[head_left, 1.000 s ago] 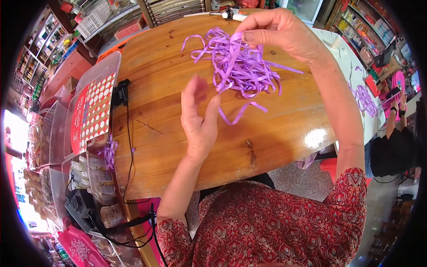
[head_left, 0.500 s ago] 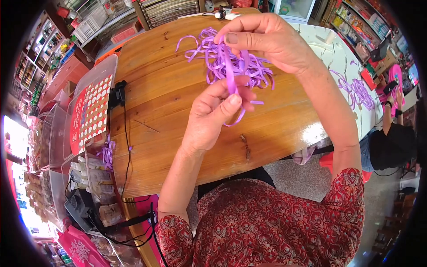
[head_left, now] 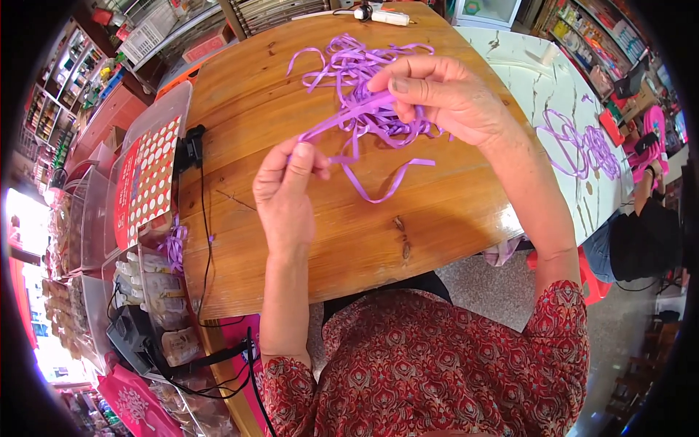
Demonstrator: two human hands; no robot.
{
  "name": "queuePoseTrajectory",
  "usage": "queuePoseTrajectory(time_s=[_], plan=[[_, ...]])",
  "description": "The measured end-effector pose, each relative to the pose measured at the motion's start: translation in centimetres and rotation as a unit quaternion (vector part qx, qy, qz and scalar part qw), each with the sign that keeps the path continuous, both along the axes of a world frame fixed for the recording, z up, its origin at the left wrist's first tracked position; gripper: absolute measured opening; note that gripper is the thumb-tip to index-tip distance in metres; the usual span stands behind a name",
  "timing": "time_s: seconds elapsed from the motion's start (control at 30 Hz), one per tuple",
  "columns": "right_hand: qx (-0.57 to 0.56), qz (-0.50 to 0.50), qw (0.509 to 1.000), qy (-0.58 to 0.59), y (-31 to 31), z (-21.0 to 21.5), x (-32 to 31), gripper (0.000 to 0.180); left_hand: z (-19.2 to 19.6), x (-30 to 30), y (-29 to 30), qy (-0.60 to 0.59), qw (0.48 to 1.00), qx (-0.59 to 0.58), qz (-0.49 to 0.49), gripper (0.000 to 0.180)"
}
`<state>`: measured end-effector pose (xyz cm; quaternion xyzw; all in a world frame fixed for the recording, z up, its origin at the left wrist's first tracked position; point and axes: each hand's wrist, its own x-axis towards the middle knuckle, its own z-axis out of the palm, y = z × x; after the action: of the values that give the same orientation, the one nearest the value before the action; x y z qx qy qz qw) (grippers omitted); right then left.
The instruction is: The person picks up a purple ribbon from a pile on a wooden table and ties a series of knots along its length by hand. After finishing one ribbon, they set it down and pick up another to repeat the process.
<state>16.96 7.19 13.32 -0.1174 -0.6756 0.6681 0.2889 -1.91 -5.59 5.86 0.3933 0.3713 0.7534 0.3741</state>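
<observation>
A narrow purple ribbon (head_left: 348,114) is stretched between my two hands above the wooden table (head_left: 364,226). My left hand (head_left: 289,175) pinches one end of the stretch between thumb and fingertips, to the left and nearer my body. Farther off, my right hand (head_left: 440,95) pinches the ribbon's other part between thumb and forefinger. A loose tail of ribbon (head_left: 386,197) curves down below the hands onto the wood. Behind them lies a tangled heap of purple ribbon (head_left: 346,62), partly hidden by my right hand.
More purple ribbon (head_left: 582,149) lies on the white marbled table (head_left: 502,62) at the right. A person (head_left: 644,240) in black handles something pink there. A white power strip (head_left: 389,17) lies at the far edge. At left stand a dotted red box (head_left: 149,175) and a black cable (head_left: 206,240).
My hands have moved apart: the left went left, the right slightly right and nearer. The ribbon, hanging between them before, is now drawn out sideways, with its tail lying lower.
</observation>
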Motion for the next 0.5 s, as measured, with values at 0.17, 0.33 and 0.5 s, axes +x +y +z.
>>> queuePoseTrajectory(time_s=[0.17, 0.33, 0.5], plan=[[-0.036, 0.033, 0.998, -0.049, 0.5, -1.9, 1.4, 0.026, 0.0, -2.1, -0.3, 0.028, 0.998, 0.003, 0.062, 0.018], [0.021, -0.042, 0.997, -0.063, 0.6, -3.2, 2.2, 0.022, -0.3, -2.5, -0.2, 0.089, 0.990, 0.010, 0.108, 0.019], [0.016, -0.087, 0.993, -0.073, 0.9, -3.8, 3.3, 0.020, 0.3, -4.5, -0.2, 0.065, 0.980, 0.030, 0.188, 0.020]])
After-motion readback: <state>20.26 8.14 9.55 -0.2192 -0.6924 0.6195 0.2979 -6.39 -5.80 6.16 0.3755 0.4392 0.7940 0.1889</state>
